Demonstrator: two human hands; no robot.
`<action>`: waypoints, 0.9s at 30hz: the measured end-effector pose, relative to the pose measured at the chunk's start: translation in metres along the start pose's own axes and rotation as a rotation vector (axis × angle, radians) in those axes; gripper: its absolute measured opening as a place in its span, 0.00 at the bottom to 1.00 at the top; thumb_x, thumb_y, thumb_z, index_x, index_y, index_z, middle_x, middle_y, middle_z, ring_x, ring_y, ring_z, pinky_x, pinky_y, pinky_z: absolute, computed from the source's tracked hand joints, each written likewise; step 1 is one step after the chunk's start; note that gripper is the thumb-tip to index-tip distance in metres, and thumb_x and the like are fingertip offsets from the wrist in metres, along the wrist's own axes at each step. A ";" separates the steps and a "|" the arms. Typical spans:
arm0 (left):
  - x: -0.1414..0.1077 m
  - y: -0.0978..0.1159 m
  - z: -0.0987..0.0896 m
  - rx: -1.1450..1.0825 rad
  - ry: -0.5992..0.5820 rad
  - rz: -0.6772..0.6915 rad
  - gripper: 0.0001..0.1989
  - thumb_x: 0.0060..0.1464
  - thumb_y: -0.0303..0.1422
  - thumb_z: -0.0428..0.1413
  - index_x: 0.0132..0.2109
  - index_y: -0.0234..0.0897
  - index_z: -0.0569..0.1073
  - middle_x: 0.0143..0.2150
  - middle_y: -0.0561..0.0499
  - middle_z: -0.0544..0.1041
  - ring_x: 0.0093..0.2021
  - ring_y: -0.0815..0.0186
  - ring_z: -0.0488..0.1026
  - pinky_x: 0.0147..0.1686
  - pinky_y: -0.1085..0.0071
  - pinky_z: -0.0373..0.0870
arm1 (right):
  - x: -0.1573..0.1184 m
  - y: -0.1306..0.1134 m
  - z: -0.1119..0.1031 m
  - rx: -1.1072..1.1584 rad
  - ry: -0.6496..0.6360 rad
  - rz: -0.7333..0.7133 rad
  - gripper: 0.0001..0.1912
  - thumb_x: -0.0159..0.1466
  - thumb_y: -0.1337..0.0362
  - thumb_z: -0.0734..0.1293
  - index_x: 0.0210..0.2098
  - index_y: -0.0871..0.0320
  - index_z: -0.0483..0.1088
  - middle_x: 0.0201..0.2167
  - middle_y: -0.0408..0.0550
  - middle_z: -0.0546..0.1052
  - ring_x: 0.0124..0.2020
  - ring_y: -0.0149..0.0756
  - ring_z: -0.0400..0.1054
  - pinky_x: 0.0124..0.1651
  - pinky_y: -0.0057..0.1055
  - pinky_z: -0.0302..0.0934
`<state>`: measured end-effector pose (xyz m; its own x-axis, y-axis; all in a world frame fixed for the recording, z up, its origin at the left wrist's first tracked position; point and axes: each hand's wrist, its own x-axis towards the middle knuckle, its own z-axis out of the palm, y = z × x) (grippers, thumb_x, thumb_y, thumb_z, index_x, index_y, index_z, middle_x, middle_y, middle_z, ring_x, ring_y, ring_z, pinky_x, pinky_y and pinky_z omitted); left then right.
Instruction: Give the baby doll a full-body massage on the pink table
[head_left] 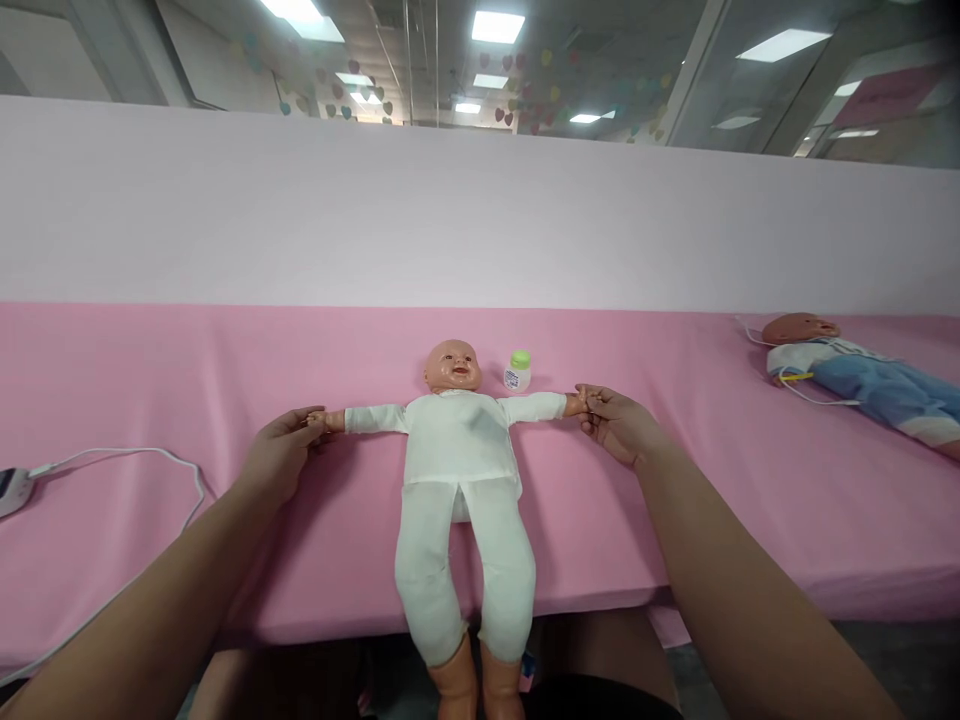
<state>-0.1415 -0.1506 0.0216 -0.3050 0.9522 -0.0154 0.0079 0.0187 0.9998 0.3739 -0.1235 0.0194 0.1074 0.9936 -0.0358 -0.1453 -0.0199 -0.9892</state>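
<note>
A baby doll [461, 440] in a white top and white trousers lies on its back on the pink-covered table [337, 560], its head toward the wall. Its arms are stretched out sideways, and its bare feet reach past the table's front edge. My left hand [281, 450] pinches the doll's hand on the left of the view. On the other side, my right hand [619, 420] is closed around the doll's other hand. Beside the doll's head stands a small clear jar [517, 371] with a green lid.
A second doll [862, 375] in blue and white clothes lies at the far right, with a thin white cord by it. At the left edge, a white device [13, 490] trails a white cable [142, 450] that passes behind my left forearm. A white wall [480, 215] rises behind the table.
</note>
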 end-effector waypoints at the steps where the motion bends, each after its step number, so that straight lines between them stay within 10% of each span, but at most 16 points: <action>1: -0.001 0.001 0.000 0.011 -0.011 0.014 0.28 0.42 0.46 0.72 0.47 0.35 0.79 0.37 0.48 0.82 0.37 0.62 0.77 0.38 0.67 0.73 | 0.000 0.000 -0.002 0.029 -0.021 0.012 0.13 0.60 0.65 0.76 0.45 0.53 0.77 0.41 0.49 0.77 0.34 0.35 0.71 0.35 0.32 0.72; 17: -0.005 0.009 0.007 0.152 0.102 -0.021 0.15 0.54 0.41 0.63 0.45 0.38 0.81 0.39 0.48 0.83 0.38 0.61 0.79 0.38 0.67 0.76 | -0.002 0.001 0.004 -0.059 -0.005 0.010 0.22 0.58 0.45 0.79 0.39 0.56 0.78 0.27 0.42 0.72 0.24 0.29 0.60 0.27 0.29 0.57; 27: 0.003 -0.001 0.001 -0.038 0.019 -0.021 0.26 0.47 0.33 0.69 0.55 0.38 0.77 0.38 0.45 0.83 0.38 0.59 0.81 0.38 0.66 0.78 | -0.002 -0.001 -0.001 -0.007 -0.055 0.054 0.15 0.66 0.60 0.74 0.52 0.54 0.76 0.37 0.48 0.78 0.31 0.33 0.69 0.33 0.30 0.67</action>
<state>-0.1418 -0.1473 0.0210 -0.3230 0.9457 -0.0363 -0.0345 0.0266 0.9991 0.3753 -0.1254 0.0199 0.0457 0.9956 -0.0815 -0.1424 -0.0743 -0.9870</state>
